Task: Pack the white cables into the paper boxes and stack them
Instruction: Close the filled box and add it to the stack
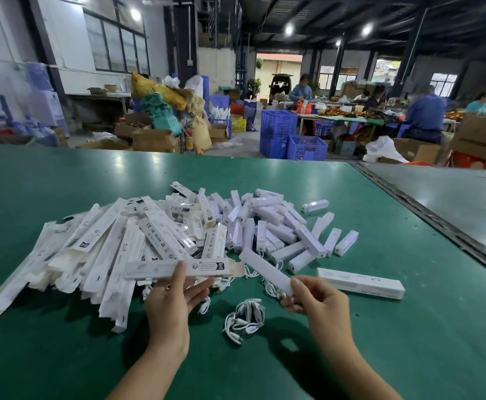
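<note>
Judging by how things lie, the packing has barely begun. The left hand [175, 298] holds one paper box [161, 269] level above the counter [409, 327], thumb on its printed face and fingers behind it, so that grip is closed on the box. The box's right end appears to be open, with a flap sticking out. The right hand [314, 298] pinches the near end of a white bar [262, 269] between thumb and fingertips. The bar slants up and away toward the open end of the box, near it but not yet in it.

The white cables [244, 316] lie in a loose bundle on the counter between the two wrists. A few more trail under the held bar and beside the left palm. None that I can see is inside a box. Whether a cable hangs from the held bar I cannot tell.

Only one closed box [360, 282] lies finished, alone to the right of the right hand, so no stack exists yet. A big pile of flat boxes [100, 249] covers the left of the counter, and a heap of bars [267, 223] sits behind the hands. Nearly all of the filling, closing and stacking looks still to be done.
</note>
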A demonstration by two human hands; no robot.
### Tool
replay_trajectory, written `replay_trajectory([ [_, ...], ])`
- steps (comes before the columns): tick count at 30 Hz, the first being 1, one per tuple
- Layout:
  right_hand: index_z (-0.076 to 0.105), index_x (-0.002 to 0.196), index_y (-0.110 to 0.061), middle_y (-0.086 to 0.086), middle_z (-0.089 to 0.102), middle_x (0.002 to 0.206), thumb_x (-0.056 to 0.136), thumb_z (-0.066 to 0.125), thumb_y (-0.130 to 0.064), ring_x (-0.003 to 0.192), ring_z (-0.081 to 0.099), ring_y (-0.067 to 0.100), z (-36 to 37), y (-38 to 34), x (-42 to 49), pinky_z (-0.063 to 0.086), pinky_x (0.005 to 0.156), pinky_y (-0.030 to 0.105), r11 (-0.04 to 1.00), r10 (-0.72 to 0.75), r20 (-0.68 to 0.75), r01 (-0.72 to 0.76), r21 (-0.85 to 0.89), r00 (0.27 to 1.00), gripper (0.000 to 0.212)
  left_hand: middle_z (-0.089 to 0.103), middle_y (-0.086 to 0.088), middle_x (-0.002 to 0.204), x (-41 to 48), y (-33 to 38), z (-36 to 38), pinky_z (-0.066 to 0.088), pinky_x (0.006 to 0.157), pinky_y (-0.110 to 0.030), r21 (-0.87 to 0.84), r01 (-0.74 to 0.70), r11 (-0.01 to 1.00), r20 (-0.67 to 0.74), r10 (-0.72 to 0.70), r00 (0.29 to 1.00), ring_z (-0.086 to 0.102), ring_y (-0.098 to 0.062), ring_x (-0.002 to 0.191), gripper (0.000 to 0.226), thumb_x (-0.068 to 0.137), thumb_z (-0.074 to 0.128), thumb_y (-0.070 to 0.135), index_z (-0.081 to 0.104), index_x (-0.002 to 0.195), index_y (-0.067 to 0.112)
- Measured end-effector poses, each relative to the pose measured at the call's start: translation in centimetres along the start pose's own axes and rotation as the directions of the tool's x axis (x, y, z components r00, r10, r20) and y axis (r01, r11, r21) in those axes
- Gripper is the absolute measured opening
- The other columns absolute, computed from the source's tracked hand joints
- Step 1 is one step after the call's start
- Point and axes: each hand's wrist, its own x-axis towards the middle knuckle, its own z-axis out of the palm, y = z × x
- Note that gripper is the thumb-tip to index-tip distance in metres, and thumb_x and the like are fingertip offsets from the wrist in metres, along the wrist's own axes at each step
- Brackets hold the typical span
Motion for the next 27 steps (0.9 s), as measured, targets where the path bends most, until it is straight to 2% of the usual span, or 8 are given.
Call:
replay_trajectory([
  [4,0.071,0.087,0.000,0.017,0.071,0.067,0.088,0.065,0.000,0.057,0.067,0.024,-0.36,-0.29,-0.13,0.057,0.057,0.025,0.999,-0.042,-0.009,0.042,0.031,0.999,0.006,0.076,-0.016,0.090,0.03,-0.04,0.04,0.060,0.056,-0.028,0.003,-0.004,1.000,-0.009,0.004,1.000,0.075,-0.035,0.077,0.025,0.098,0.060,0.025,0.062,0.105,0.001],
  [11,0.074,0.083,-0.004,0.017,0.067,0.061,0.086,0.067,0.004,0.054,0.062,0.023,-0.51,0.06,-0.54,0.055,0.056,0.024,1.000,0.008,0.090,-0.006,-0.027,0.996,0.011,0.076,-0.017,0.091,0.03,-0.18,0.04,0.059,0.056,-0.027,0.022,-0.014,1.000,0.012,0.014,1.000,0.075,-0.035,0.079,0.027,0.099,0.058,0.026,0.061,0.110,0.001],
  [18,0.074,0.085,-0.004,0.015,0.067,0.060,0.086,0.068,0.000,0.053,0.063,0.023,-0.51,-0.05,-0.75,0.055,0.054,0.025,0.999,0.011,0.076,-0.007,-0.052,0.997,0.007,0.077,-0.014,0.087,-0.24,-0.22,0.10,0.059,0.057,-0.026,0.083,-0.032,0.996,0.058,0.027,0.998,0.076,-0.035,0.079,0.020,0.099,0.058,0.022,0.065,0.097,0.004],
  [21,0.074,0.085,-0.007,0.017,0.068,0.063,0.087,0.067,-0.003,0.055,0.063,0.023,-0.75,-0.02,-0.68,0.056,0.057,0.026,0.997,-0.001,0.075,0.007,-0.083,0.997,0.009,0.076,-0.017,0.084,-0.13,-0.27,0.07,0.059,0.057,-0.026,0.085,-0.026,0.996,0.066,0.020,0.998,0.076,-0.035,0.078,0.025,0.098,0.058,0.022,0.063,0.088,0.000],
  [24,0.075,0.086,-0.009,0.016,0.069,0.064,0.087,0.067,-0.003,0.057,0.064,0.022,-0.86,-0.10,-0.65,0.056,0.059,0.026,0.996,0.005,0.094,0.003,-0.092,0.996,0.011,0.077,-0.014,0.085,-0.02,-0.19,0.01,0.059,0.058,-0.026,0.074,-0.026,0.997,0.075,0.021,0.997,0.076,-0.034,0.078,0.022,0.099,0.058,0.023,0.064,0.094,0.001],
  [27,0.075,0.088,-0.011,0.015,0.069,0.063,0.089,0.066,-0.002,0.056,0.063,0.019,-1.07,-0.24,-0.37,0.054,0.060,0.023,0.987,-0.025,0.134,0.046,-0.153,0.991,0.013,0.078,-0.010,0.089,0.06,-0.04,-0.13,0.059,0.057,-0.026,0.067,-0.074,0.995,0.073,0.069,0.995,0.076,-0.031,0.077,0.014,0.100,0.056,0.022,0.065,0.103,0.011],
])
